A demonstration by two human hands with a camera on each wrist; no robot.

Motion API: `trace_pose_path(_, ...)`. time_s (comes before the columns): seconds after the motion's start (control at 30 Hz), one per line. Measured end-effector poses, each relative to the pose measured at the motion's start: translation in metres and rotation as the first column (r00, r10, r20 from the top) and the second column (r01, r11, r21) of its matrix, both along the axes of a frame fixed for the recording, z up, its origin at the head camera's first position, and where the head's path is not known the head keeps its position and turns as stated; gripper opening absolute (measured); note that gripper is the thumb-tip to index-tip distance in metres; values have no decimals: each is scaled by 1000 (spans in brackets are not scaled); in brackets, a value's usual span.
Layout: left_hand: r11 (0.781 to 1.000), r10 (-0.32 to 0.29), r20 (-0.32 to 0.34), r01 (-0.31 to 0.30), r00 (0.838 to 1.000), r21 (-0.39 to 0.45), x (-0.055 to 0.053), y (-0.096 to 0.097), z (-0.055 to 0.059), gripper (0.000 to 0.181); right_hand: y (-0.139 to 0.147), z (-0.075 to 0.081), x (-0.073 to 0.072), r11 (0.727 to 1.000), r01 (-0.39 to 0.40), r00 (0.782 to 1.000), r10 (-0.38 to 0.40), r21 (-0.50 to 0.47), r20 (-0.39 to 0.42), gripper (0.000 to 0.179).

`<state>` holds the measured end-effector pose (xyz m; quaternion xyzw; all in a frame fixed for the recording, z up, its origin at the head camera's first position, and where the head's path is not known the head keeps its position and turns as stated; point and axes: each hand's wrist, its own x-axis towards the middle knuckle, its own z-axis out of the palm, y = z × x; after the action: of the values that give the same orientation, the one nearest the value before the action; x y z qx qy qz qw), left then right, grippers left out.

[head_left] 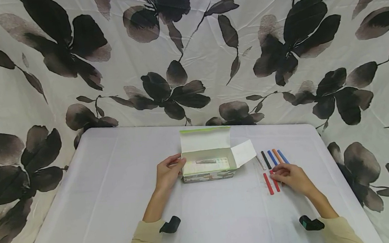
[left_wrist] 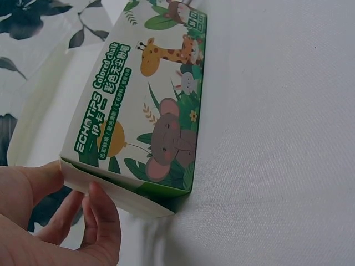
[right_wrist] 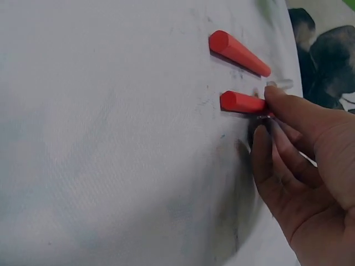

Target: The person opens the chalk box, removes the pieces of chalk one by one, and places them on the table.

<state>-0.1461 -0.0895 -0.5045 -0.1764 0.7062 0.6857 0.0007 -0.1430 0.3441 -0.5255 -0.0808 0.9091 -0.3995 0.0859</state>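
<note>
A cardboard box of colored chalk (head_left: 209, 176), printed with a giraffe and an elephant, stands with its lid (head_left: 205, 139) raised and its right end flap (head_left: 244, 153) folded out. At the box's left end my left hand (head_left: 168, 172) pinches the end flap (left_wrist: 127, 198) between thumb and fingers. One greyish stick (head_left: 206, 161) shows inside, above a pale layer. To the right of the box, my right hand (head_left: 290, 178) pinches the far end of a red chalk stick (right_wrist: 238, 102) lying on the table. Another red chalk stick (right_wrist: 238, 53) lies beside it, untouched.
Beyond the red sticks lies a row of chalk: white (head_left: 261, 162), black (head_left: 266, 160), blue (head_left: 272, 158), orange (head_left: 277, 156) and another blue stick (head_left: 283, 156). A white cloth covers the table (head_left: 216, 219). Behind it hangs a floral curtain (head_left: 115, 78).
</note>
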Motion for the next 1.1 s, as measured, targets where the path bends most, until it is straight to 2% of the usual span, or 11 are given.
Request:
trace_pose_path(0.27, 1000, -2, 2, 2, 1000, 5, 0, 0, 0, 39, -7, 11, -5, 998, 43, 998, -40, 49, -54, 21)
trace_pose_path(0.5, 1000, 3, 3, -3, 1000, 10, 0, 1, 1, 39, -12, 31, -13, 999, 36, 993, -36, -9, -111, 21)
trace_pose_path(0.63, 1000, 1, 11, -2, 1000, 9, 0, 1, 1, 38, -16, 43, -18, 1000, 27, 988, -28, -10, -154, 24)
trace_pose_path(0.97, 1000, 11, 16, -12, 1000, 15, -1, 1, 1, 37, -35, 76, -33, 999, -1, 977, -9, -45, -213, 24)
trace_pose_path(1.1, 1000, 3, 18, -3, 1000, 8, -1, 1, 0, 38, -45, 86, -37, 996, -27, 975, 7, -87, -223, 23)
